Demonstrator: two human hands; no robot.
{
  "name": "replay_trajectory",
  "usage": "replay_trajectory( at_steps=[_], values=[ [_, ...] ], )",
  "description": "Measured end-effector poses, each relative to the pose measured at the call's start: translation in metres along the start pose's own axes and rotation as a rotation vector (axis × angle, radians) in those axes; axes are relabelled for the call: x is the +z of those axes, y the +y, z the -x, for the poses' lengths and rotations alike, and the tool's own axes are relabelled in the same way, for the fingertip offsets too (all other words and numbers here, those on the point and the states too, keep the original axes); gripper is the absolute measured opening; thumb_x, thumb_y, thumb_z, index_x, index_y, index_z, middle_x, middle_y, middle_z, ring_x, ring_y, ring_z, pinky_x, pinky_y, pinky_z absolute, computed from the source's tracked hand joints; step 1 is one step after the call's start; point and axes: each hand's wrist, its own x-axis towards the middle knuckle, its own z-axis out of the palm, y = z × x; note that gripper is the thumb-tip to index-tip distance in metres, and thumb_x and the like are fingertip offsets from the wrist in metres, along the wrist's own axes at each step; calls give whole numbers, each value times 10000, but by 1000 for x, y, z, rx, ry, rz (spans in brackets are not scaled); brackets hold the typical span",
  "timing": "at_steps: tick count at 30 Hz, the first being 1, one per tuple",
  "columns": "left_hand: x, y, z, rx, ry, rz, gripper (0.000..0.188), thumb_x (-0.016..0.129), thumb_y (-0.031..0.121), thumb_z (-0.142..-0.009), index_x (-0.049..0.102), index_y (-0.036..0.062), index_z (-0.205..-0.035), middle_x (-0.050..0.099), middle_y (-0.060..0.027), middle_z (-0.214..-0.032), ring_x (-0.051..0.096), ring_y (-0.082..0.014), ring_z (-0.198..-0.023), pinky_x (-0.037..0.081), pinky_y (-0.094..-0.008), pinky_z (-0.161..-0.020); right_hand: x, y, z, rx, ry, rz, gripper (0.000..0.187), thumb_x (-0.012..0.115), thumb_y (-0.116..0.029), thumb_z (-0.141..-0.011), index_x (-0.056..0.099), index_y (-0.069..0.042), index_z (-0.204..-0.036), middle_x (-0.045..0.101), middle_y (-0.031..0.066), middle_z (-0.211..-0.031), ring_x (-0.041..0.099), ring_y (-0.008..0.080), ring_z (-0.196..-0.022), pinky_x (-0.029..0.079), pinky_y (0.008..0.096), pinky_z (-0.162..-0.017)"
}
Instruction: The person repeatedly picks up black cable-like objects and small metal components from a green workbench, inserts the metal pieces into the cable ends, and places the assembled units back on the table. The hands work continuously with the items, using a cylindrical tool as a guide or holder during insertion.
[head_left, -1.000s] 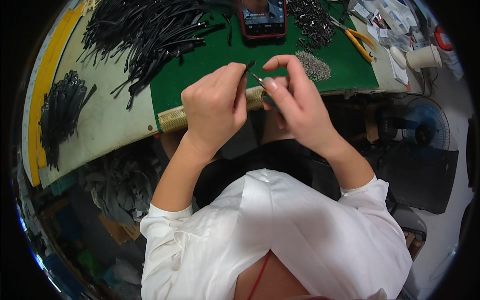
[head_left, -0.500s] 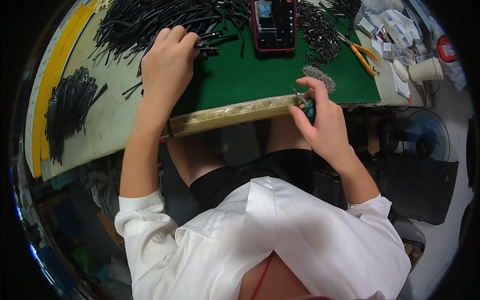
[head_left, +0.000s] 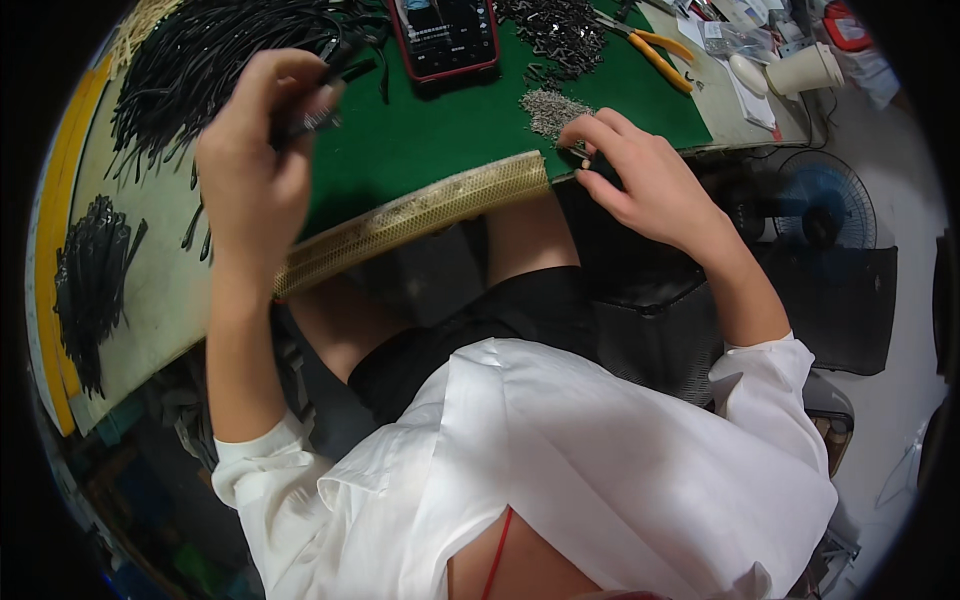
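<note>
My left hand (head_left: pixel 250 160), slightly blurred, is closed on a few black straps (head_left: pixel 345 68) beside a large heap of the same black straps (head_left: pixel 190 65). Their ends poke out past my fingers; how many there are cannot be told. My right hand (head_left: pixel 645 180) grips a small screwdriver (head_left: pixel 586 160), most of its handle hidden by the fingers. The thumb and fingertips are at the near edge of a pile of tiny silvery screws (head_left: pixel 548 112). Between the hands, a gold mesh-patterned padded strip (head_left: pixel 420 208) runs along the table's front edge.
A red-cased phone (head_left: pixel 448 75) stands at the back of the green mat (head_left: pixel 440 130). Small dark metal parts (head_left: pixel 565 40) and orange-handled pliers (head_left: pixel 660 62) are to its right. A white cup (head_left: pixel 800 72) lies at the right. A smaller strap bundle (head_left: pixel 95 285) lies at left.
My left hand has drawn a few straps away from the heap, toward me. My right hand, with the screwdriver, has moved to the screw pile. The whole view has shifted and turned.
</note>
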Motion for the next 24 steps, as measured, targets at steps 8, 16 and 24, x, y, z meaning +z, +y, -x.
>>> replay_trajectory(
  at_steps=[8,16,24],
  values=[
    [27,36,32,-235,-107,309,278,640,-9,-893,631,9,-1170,654,-90,-723,659,-143,-651,486,-246,-602,3,-1,-6,-15,-5,40,257,632,-95,-865,565,-71,-1112,598,119,-1022,640,329,-908,516,412,-784],
    [22,33,39,-348,-162,335,295,584,-8,-934,564,-30,-1227,596,-35,-773,577,-93,-733,443,-217,-695,5,-2,-9,-19,2,42,264,631,-97,-869,566,-69,-1124,606,124,-1034,645,333,-908,520,413,-785],
    [19,33,42,-350,-145,295,290,614,13,-937,574,-28,-1221,584,-29,-775,552,-87,-713,439,-218,-677,10,-2,-16,-74,54,30,262,587,-131,-881,592,-91,-1140,632,158,-1039,668,352,-854,537,436,-777]
  ],
)
